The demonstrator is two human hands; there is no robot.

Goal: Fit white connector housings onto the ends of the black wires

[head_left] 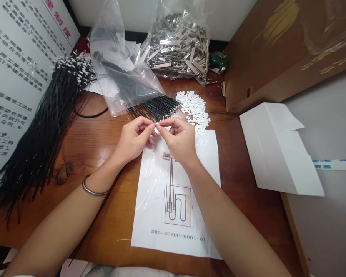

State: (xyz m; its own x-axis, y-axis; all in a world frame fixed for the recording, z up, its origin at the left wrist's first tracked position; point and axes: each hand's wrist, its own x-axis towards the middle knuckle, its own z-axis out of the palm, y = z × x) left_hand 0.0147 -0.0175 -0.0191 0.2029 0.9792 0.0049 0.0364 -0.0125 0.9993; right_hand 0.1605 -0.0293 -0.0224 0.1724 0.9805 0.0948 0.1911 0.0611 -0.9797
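Observation:
My left hand (pixel 136 137) is closed in a pinch above the top edge of a printed sheet (pixel 150 215). A black wire (pixel 88 231) trails from it, under the left forearm, toward the table's front edge. My right hand (pixel 180 139) pinches a tiny whitish piece, apparently a connector housing (pixel 157 124), against the left fingertips; the fingers mostly hide it. Just beyond both hands lies a bundle of black wires (pixel 158 104) with metal-tipped ends, partly inside a clear plastic bag (pixel 112 77). To its right is a loose pile of small white connector housings (pixel 193 109).
A thick bundle of black wires with white ends (pixel 43 123) leans against a printed board (pixel 8 65) at left. Behind stand a bag of metal clips (pixel 175 50) and a green tape measure (pixel 218 61). A brown box (pixel 276 50) and folded white paper (pixel 279 150) border the right.

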